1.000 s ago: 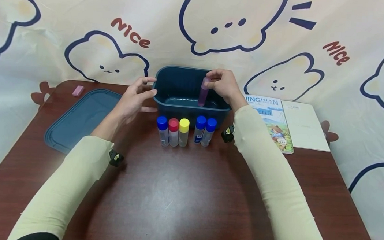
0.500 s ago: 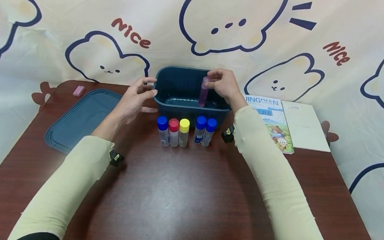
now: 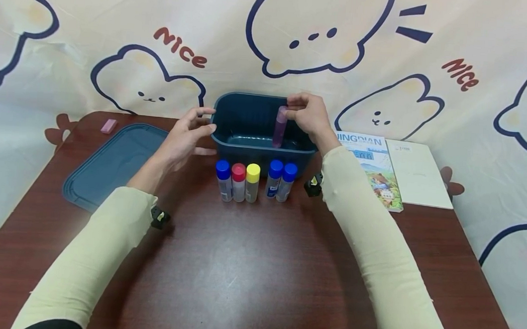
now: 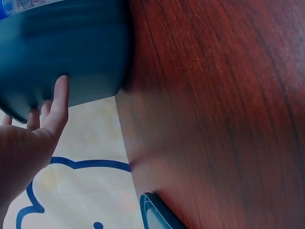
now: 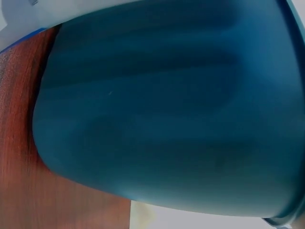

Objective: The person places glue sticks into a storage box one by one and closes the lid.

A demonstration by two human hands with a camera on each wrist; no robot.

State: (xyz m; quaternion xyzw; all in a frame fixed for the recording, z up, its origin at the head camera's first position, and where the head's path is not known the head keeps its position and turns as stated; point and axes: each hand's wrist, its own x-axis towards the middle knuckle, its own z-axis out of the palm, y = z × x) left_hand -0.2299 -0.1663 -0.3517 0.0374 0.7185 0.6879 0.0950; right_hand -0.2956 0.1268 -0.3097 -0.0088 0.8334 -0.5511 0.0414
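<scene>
A dark teal plastic box (image 3: 259, 156) stands at the back of the table. My left hand (image 3: 184, 137) touches its left end with fairly straight fingers; in the left wrist view one finger (image 4: 61, 98) lies against the box wall. Inside the box, toward the right, a translucent purple tube (image 3: 279, 129) stands upright. My right hand (image 3: 310, 117) is over the right rim, thumb and fingertips just beside the tube's top and apparently off it. In front stand slim clear tubes with blue caps (image 3: 274, 179), a red cap (image 3: 238, 182) and a yellow cap (image 3: 252, 183).
Left of the box lies a teal lid (image 3: 114, 163), with a small pink block (image 3: 109, 126) behind it. A magazine (image 3: 374, 171) and a pale notebook (image 3: 419, 174) lie at right. A printed cloth (image 3: 234, 42) hangs behind the table.
My right thumb and fingers have moved slightly right, away from the purple tube they pinched. The tube stays upright in the box. My left hand has stayed at the box.
</scene>
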